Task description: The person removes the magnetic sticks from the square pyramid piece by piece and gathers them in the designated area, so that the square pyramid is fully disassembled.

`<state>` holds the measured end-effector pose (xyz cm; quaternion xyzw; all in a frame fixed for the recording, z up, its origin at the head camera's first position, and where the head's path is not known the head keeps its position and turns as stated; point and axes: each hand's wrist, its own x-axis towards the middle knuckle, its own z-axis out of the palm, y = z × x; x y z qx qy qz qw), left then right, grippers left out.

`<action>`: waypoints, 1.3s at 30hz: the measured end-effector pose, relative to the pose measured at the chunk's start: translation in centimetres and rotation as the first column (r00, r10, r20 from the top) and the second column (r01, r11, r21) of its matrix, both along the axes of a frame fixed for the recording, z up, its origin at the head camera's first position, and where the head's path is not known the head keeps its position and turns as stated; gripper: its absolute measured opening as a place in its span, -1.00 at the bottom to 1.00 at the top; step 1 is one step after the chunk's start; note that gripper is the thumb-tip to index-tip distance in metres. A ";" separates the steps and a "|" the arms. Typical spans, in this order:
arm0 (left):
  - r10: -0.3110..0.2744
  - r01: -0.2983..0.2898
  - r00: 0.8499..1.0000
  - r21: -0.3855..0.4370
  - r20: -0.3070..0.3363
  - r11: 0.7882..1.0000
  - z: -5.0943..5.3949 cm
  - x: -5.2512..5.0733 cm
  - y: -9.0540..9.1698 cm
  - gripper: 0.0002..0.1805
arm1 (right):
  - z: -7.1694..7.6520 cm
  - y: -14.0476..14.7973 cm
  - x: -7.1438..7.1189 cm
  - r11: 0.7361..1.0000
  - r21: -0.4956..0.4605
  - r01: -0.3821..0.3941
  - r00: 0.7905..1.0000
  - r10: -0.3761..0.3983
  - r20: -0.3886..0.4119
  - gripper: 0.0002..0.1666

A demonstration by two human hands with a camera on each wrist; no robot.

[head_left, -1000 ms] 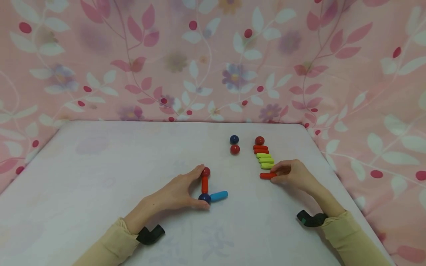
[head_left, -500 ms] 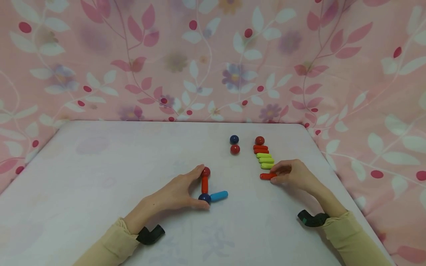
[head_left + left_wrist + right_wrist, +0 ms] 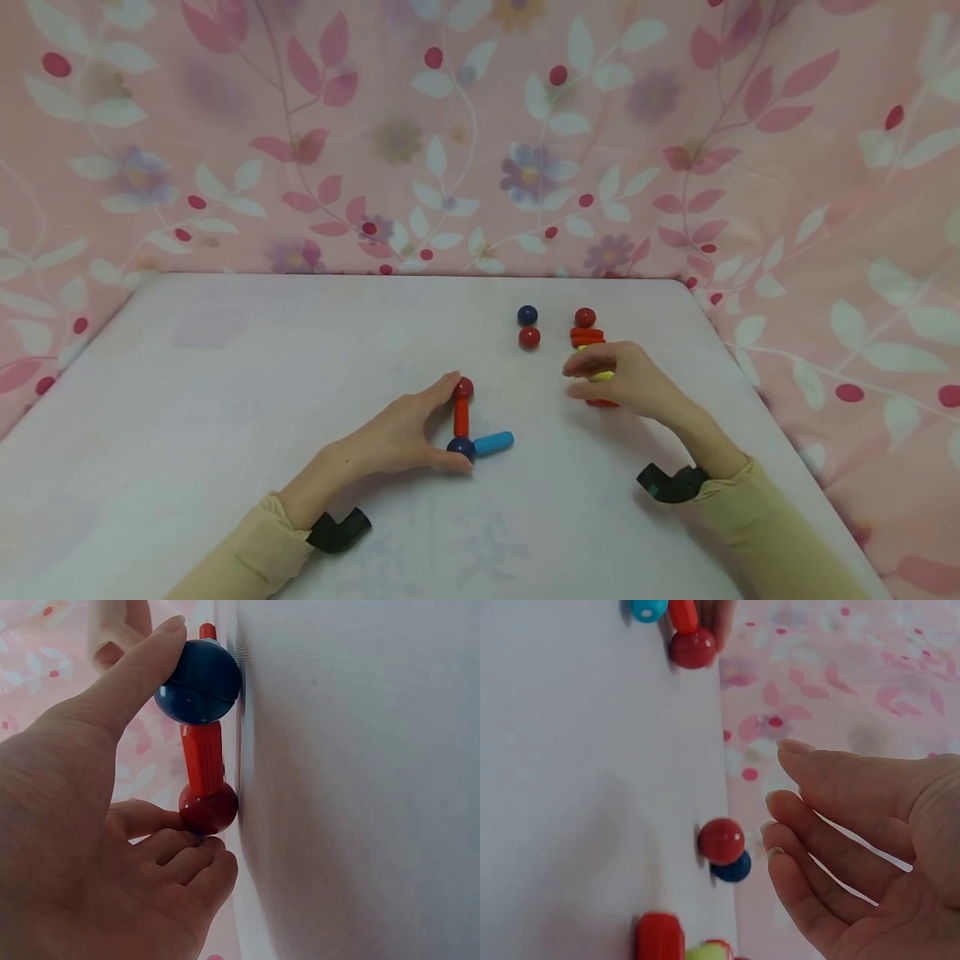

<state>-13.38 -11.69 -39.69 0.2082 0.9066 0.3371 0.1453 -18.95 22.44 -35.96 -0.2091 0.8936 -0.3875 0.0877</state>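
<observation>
On the table, my left hand (image 3: pixel 401 433) holds a small ball-and-rod piece end to end, thumb at the dark blue ball (image 3: pixel 199 682) and fingers at the red ball (image 3: pixel 208 808). A red rod (image 3: pixel 461 418) joins the two balls. From the blue ball a light blue rod (image 3: pixel 493 442) sticks out to the right. My right hand (image 3: pixel 637 379) hovers over the row of rods with fingers bent loosely and parted from the thumb. Nothing is between them in the right wrist view. Beneath it lies a red rod (image 3: pixel 660 937), and the hand partly hides yellow-green rods (image 3: pixel 602 377).
Beyond the right hand, two more red rods (image 3: pixel 587 337) lie beside a red ball (image 3: pixel 585 317). To their left sit a loose dark blue ball (image 3: pixel 527 315) and another red ball (image 3: pixel 529 337). A pink floral cloth (image 3: pixel 465 150) hangs behind the white table (image 3: pixel 262 358).
My right hand has let go of the red rod at the near end of the row, then lifted and shifted left. My left hand and its piece stay put.
</observation>
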 end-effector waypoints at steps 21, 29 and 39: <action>0.004 -0.004 1.000 0.006 -0.001 1.000 0.1 0.1 0.0 0.27 | -2.1 -7.8 0.8 0.955 -0.121 -0.270 0.952 0.283 0.114 -0.69; 0.003 -0.003 1.000 0.008 -0.017 1.000 0.0 0.1 0.0 0.29 | -3.7 -9.2 1.4 0.930 -0.110 -0.351 0.909 0.367 0.198 -0.69; -0.012 0.013 0.999 0.020 -0.046 1.000 0.0 0.0 -0.1 0.31 | -4.0 -9.9 2.1 0.922 -0.099 -0.376 0.908 0.387 0.158 -0.72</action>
